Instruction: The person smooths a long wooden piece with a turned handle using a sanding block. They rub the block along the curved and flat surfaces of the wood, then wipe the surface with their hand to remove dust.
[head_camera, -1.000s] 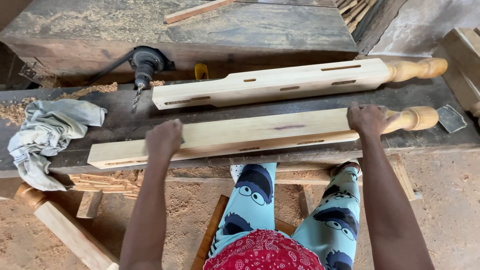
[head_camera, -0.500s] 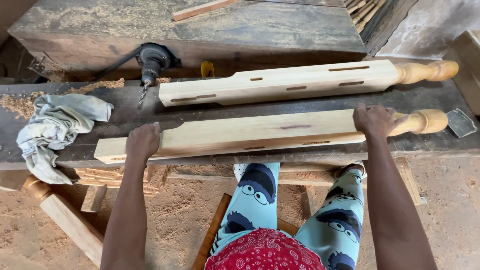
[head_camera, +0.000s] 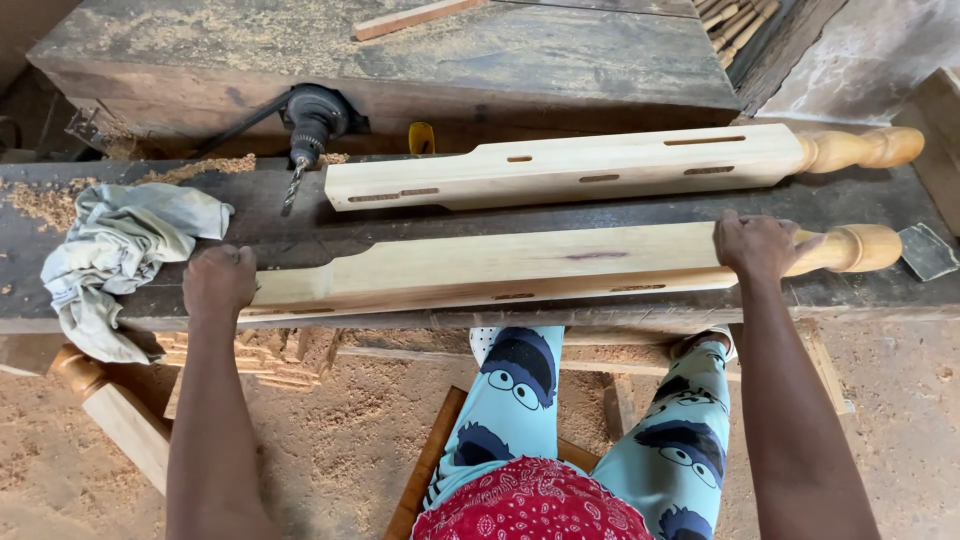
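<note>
A long pale wooden post (head_camera: 520, 266) with a turned knob at its right end lies across the dark workbench (head_camera: 300, 232), nearest to me. My left hand (head_camera: 218, 282) grips its left end. My right hand (head_camera: 757, 244) is closed over the post just before the turned part. A second, similar post (head_camera: 590, 165) with several slots cut in it lies parallel behind the first, untouched.
A crumpled grey cloth (head_camera: 115, 250) hangs over the bench's left edge. A black power drill (head_camera: 308, 125) with its bit pointing down lies behind the posts. Sawdust covers the floor. Another turned leg (head_camera: 105, 405) leans at lower left. A dark flat block (head_camera: 925, 250) sits at right.
My left hand slid leftward along the near post to its very end. The right hand kept its hold near the turned part.
</note>
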